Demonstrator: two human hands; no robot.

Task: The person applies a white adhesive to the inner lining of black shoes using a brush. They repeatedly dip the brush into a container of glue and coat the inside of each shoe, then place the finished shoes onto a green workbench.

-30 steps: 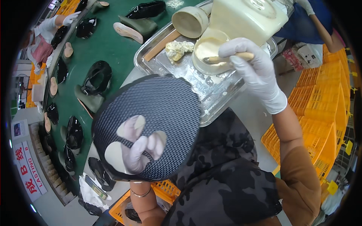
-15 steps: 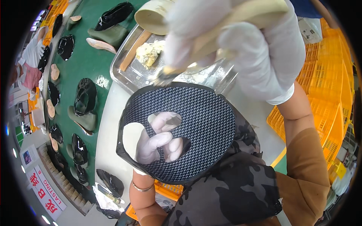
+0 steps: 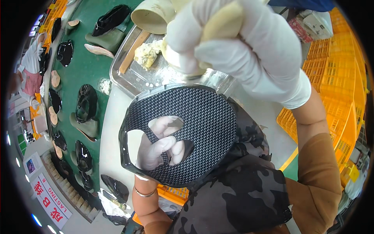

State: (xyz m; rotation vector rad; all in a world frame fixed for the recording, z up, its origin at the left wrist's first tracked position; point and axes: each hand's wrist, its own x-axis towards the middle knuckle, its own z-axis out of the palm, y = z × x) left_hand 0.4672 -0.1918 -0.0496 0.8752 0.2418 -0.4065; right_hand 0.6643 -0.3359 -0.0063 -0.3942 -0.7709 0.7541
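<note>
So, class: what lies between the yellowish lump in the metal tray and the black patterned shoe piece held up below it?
In the head view, only bare tray floor with a few small white specks separates the yellowish lump from the black patterned shoe piece.

"What's in front of you?"

"A pale bench (image 3: 111, 128) carrying 1 steel tray (image 3: 128, 78); beside it on your left runs a green belt (image 3: 83, 70)."

"And on that belt?"

"Black shoe uppers (image 3: 86, 103) on olive lasts (image 3: 105, 39), plus tan insoles (image 3: 98, 50), spaced along it."
</note>
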